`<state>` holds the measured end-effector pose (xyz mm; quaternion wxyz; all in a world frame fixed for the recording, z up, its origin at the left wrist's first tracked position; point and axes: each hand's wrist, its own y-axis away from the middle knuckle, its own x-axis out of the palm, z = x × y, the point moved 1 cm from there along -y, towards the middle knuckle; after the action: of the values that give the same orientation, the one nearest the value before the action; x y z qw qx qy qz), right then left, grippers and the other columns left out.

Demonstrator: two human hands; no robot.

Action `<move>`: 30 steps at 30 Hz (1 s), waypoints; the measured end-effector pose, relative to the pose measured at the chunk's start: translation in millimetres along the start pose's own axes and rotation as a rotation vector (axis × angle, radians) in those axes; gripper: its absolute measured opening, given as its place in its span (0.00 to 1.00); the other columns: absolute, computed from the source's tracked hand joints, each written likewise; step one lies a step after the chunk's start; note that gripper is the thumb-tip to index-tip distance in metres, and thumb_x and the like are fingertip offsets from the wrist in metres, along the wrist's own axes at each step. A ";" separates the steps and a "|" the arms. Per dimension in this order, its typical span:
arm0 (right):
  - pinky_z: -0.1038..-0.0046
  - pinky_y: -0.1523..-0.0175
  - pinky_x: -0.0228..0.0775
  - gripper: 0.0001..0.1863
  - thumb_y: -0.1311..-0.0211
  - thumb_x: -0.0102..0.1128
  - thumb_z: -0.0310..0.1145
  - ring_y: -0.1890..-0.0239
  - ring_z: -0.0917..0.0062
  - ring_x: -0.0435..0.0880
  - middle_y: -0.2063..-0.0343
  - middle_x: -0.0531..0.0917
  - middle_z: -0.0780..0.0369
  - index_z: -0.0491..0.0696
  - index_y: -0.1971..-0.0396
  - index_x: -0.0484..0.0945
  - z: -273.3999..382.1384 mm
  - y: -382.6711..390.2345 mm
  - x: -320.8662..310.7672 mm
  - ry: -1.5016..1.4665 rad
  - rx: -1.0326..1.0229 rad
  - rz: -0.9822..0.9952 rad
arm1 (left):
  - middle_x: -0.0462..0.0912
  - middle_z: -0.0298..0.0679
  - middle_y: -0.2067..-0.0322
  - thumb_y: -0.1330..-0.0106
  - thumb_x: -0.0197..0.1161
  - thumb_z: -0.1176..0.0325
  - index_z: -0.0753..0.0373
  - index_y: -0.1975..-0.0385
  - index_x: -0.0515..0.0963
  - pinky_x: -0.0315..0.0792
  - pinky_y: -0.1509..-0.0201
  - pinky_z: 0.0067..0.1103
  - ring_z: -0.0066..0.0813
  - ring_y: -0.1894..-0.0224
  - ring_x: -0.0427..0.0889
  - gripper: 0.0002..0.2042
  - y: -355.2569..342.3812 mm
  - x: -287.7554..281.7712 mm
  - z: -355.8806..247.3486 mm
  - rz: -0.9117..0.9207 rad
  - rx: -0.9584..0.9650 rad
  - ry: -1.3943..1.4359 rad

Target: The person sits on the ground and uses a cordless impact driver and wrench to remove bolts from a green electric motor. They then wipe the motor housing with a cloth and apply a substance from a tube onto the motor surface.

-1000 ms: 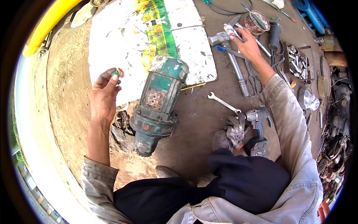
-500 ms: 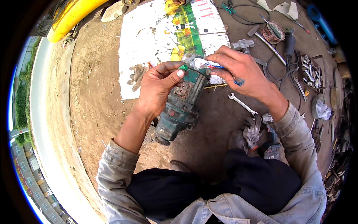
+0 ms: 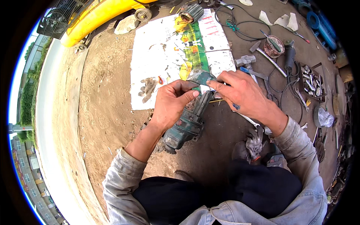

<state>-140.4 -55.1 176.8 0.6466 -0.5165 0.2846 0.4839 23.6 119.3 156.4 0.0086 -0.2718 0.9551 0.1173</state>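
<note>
My left hand (image 3: 173,100) is closed, thumb and forefinger pinched on a small green piece (image 3: 196,89) that looks like a cap and is mostly hidden. Facing it, my right hand (image 3: 245,93) pinches a small white piece (image 3: 204,89), its kind hidden by the fingers. Both hands meet above a dark green, greasy machine housing (image 3: 183,129), motor-like and ribbed, which lies slanted on the dirt ground. Its far end reaches the edge of a flattened white cardboard sheet (image 3: 150,48) with a green and yellow stripe.
A dirty work glove (image 3: 148,89) and a ribbed cylindrical part (image 3: 191,13) lie on the cardboard. Rightward are a hammer (image 3: 268,58), a round tin (image 3: 274,47), an angle grinder (image 3: 290,56), cables and a box of sockets (image 3: 312,82). Another glove (image 3: 255,143) rests near my foot.
My hands have come closer together; the green and white pieces are now more covered by fingers. The view has shifted, showing more of the ground beyond the cardboard.
</note>
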 end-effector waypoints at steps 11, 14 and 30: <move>0.58 0.61 0.76 0.20 0.43 0.69 0.30 0.65 0.54 0.84 0.65 0.83 0.55 0.44 0.49 0.82 -16.2 12.2 2.0 -0.365 0.105 0.131 | 0.85 0.35 0.71 0.32 0.68 0.72 0.69 0.56 0.81 0.73 0.70 0.19 0.17 0.72 0.78 0.10 6.2 12.2 -15.2 0.038 0.161 -0.420; 0.58 0.61 0.76 0.21 0.43 0.70 0.31 0.65 0.56 0.84 0.65 0.83 0.56 0.45 0.49 0.82 -13.4 12.4 2.6 -0.255 0.091 0.170 | 0.82 0.33 0.73 0.28 0.64 0.68 0.69 0.58 0.77 0.70 0.73 0.16 0.15 0.74 0.75 0.10 1.0 11.6 -8.1 0.121 -0.115 -0.203; 0.75 0.47 0.75 0.25 0.38 0.71 0.26 0.53 0.83 0.82 0.53 0.87 0.60 0.38 0.41 0.78 -45.5 31.4 11.9 -1.158 0.410 0.293 | 0.83 0.42 0.64 0.36 0.67 0.77 0.66 0.55 0.80 0.79 0.60 0.26 0.34 0.64 0.85 0.11 8.1 21.8 -8.2 0.111 0.534 -0.455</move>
<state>-158.8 -94.1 140.3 0.7087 0.0078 0.0432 0.7042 1.2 112.8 164.4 0.2855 -0.1748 0.9390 -0.0789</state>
